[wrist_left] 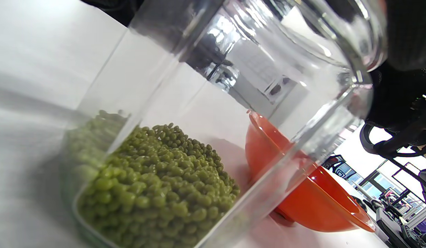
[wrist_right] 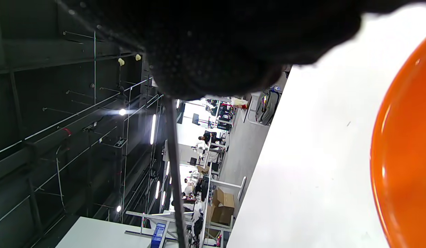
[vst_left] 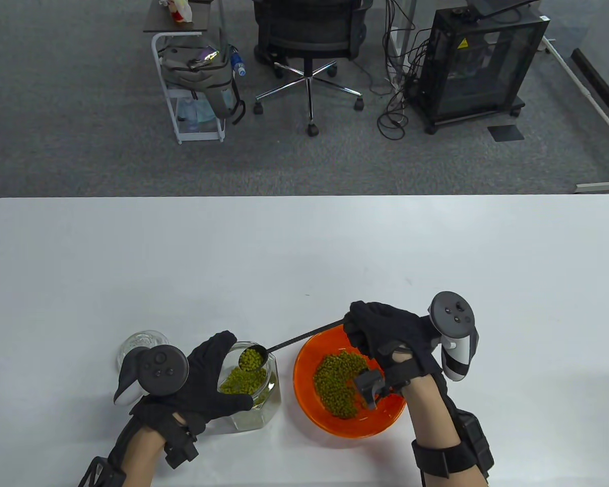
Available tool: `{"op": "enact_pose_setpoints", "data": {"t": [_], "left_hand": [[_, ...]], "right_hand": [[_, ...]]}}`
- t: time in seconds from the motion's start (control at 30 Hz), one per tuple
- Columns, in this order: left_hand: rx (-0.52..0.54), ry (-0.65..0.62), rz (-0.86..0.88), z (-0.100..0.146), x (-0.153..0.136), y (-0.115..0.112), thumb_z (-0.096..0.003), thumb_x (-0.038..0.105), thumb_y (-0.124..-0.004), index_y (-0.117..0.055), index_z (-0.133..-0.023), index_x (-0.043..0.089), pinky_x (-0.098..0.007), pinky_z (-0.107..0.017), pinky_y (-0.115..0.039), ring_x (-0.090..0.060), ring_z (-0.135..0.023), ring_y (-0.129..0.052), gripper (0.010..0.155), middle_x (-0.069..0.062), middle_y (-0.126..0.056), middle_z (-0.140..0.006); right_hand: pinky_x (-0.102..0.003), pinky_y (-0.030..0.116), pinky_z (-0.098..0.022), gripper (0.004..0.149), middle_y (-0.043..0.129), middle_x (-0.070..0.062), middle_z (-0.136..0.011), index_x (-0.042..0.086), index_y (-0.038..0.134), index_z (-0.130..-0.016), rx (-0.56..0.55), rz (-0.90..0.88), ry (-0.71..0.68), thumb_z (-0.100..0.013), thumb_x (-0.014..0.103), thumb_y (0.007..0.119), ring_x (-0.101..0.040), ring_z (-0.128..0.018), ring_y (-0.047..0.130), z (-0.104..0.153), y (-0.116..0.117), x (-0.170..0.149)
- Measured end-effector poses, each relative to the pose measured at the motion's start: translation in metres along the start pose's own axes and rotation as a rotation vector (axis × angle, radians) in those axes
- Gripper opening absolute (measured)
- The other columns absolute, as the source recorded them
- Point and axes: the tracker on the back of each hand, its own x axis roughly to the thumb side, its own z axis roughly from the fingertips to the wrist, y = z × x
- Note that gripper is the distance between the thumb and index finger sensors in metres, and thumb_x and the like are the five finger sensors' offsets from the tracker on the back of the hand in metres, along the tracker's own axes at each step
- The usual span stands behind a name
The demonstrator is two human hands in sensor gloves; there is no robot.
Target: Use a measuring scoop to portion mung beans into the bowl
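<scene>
no readable words or numbers anywhere, only a yellow triangular warning sign (vst_left: pixel 462 43) on the black cabinet (vst_left: pixel 479 66) beyond the table, its symbol too small to make out, bottle label (vst_left: pixel 238 65) on the cart blurred

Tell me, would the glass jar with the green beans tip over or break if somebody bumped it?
The glass jar is probably fairly steady: the mung beans sit low in it, and the left hand grips its side. Being clear glass, it could likely crack if knocked off the table. Its smooth wall may also be slippery to hold.
</scene>
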Motion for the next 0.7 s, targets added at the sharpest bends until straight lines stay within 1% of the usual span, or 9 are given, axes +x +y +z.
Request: {"op": "enact_pose_setpoints", "data": {"t": [0.2,0.47,0.53,0.57,0.7], "left_hand": [[0.0,0.001,0.002,0.0,0.0,0.0,-0.0434,0.082,-0.083,-0.022,-0.11,0.001,-0.077,-0.072,-0.048,-0.06,-0.104,-0.052,0.121,-0.032,-0.032,-0.115],[-0.001,0.001,0.001,0.0,0.0,0.0,-0.0434,0.082,-0.082,-0.021,-0.11,0.001,-0.077,-0.072,-0.048,-0.06,-0.104,-0.052,0.121,-0.032,-0.032,-0.115],[-0.002,0.001,-0.001,0.0,0.0,0.0,-0.0434,0.082,-0.082,-0.022,-0.11,0.001,-0.077,-0.072,-0.048,-0.06,-0.104,-0.052,0.121,-0.032,-0.034,-0.115],[-0.001,0.001,0.0,0.0,0.0,0.0,-0.0432,0.082,-0.083,-0.021,-0.11,0.001,-0.077,-0.072,-0.048,-0.06,-0.104,-0.052,0.121,-0.032,-0.032,-0.115],[-0.002,0.0,0.0,0.0,0.0,0.0,-0.0432,0.082,-0.082,-0.021,-0.11,0.001,-0.077,-0.072,-0.048,-0.06,-0.104,-0.052,0.121,-0.032,-0.032,-0.115]], "right_hand": [[-0.037,0.085,-0.019,0.043,0.103,-0.011,-0.042,0.006,0.099,-0.058,-0.019,-0.027,-0.002,-0.049,0.044,0.081,-0.022,-0.022,0.098,0.005,-0.03,-0.003],[-0.037,0.085,-0.02,0.043,0.103,-0.011,-0.043,0.006,0.1,-0.058,-0.054,-0.038,0.039,-0.049,0.044,0.082,-0.022,-0.023,0.098,0.009,-0.082,-0.028],[-0.037,0.085,-0.02,0.043,0.103,-0.012,-0.043,0.006,0.1,-0.057,-0.053,-0.042,0.043,-0.049,0.045,0.083,-0.023,-0.023,0.098,0.01,-0.092,-0.033],[-0.037,0.085,-0.02,0.043,0.103,-0.011,-0.043,0.006,0.1,-0.057,-0.063,-0.038,0.046,-0.048,0.045,0.084,-0.023,-0.023,0.098,0.011,-0.097,-0.035],[-0.037,0.085,-0.02,0.043,0.103,-0.011,-0.042,0.006,0.101,-0.057,-0.098,-0.023,0.055,-0.048,0.045,0.085,-0.023,-0.022,0.098,0.014,-0.113,-0.044]]}}
